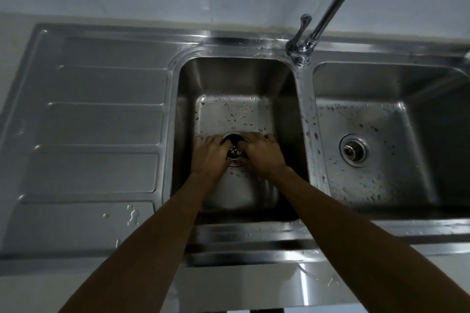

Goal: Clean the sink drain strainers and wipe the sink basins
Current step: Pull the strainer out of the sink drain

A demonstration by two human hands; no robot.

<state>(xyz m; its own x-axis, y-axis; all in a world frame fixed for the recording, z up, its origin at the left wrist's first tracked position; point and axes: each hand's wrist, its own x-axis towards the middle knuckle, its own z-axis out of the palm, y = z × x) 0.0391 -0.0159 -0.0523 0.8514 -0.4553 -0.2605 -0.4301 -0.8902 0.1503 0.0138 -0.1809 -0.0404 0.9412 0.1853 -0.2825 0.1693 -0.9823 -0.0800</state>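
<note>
I have my left hand [209, 152] and right hand [262, 154] flanking the left basin's [188, 99] strainer [233, 152], fingers curled on its rim to work it; the grip is hidden.

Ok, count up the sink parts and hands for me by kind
Basins: 2, left basin and right basin
Strainers: 2, left strainer and right strainer
Faucet: 1
Drainboard: 1
Hands: 2, left hand and right hand
Total: 8
</note>
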